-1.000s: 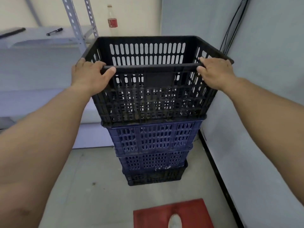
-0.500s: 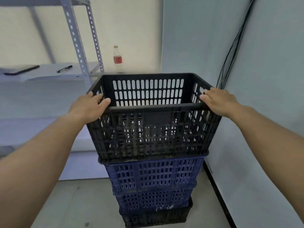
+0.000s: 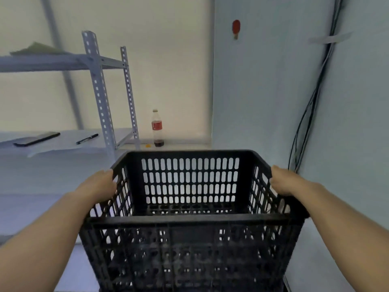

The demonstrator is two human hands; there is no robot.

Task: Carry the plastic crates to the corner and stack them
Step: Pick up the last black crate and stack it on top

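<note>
Soft, even, rather dim light with a bluish cast fills the room; no glare or hard shadows show. The black crate (image 3: 189,218) is the darkest area, its lower lattice muddy and smeared. Left of the crate, the shelf rack (image 3: 99,91) looks soft and bowed by wide-angle distortion. Right of it, the cables (image 3: 311,106) curve likewise.

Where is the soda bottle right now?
The soda bottle stands upright on a ledge by the back wall, just right of the metal shelf post and behind the far rim of the black crate.
</note>
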